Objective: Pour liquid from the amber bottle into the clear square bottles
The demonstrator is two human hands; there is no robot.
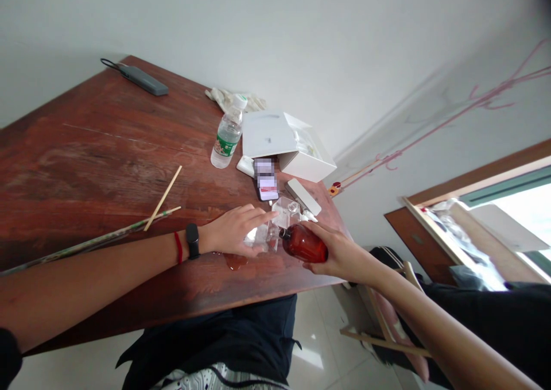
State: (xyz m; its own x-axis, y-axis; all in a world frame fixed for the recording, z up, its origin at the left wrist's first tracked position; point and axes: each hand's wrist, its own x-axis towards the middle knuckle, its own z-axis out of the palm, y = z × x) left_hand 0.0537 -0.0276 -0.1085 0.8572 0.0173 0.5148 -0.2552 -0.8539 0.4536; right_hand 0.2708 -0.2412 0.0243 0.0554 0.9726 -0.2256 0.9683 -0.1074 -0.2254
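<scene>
Left hand (pixel 235 229): fingers slightly curled against clear plastic container (pixel 260 236); can't tell if gripping.
Right hand (pixel 338 252): fingers wrapped around red-brown translucent bottle (pixel 305 244).
Bottle: tilted, neck near container, above reddish-brown wooden table (pixel 107 172).

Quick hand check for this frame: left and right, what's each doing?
Left hand: against the clear container; firm grip or just touching cannot be told.
Right hand: closed, holding the red bottle.
</scene>
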